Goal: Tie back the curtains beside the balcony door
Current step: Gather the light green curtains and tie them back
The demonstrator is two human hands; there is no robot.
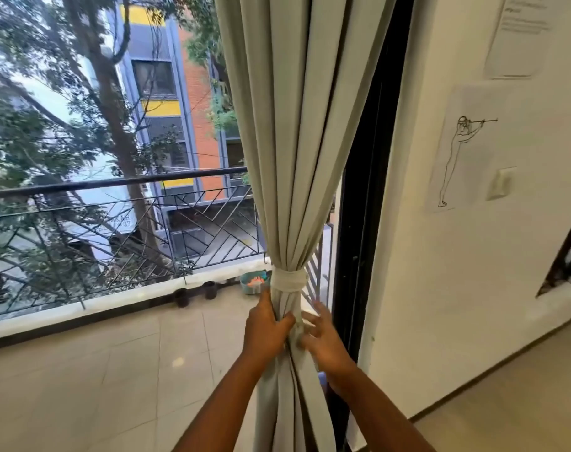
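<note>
A pale grey-green curtain (297,141) hangs in the middle, gathered into a narrow bunch by a light fabric tie-back (288,281) wrapped around it. Just below the tie, my left hand (265,324) grips the left side of the bunched folds. On the right side my right hand (325,339) touches the fabric with fingers spread, pinching a loose end of cloth. The curtain's lower part falls between my forearms.
The black door frame (362,203) stands right of the curtain, then a cream wall (457,256) with a line drawing and a light switch (502,183). Left is the tiled balcony floor (114,380), a metal railing (114,216), small dark pots (196,294) and a teal tub (253,282).
</note>
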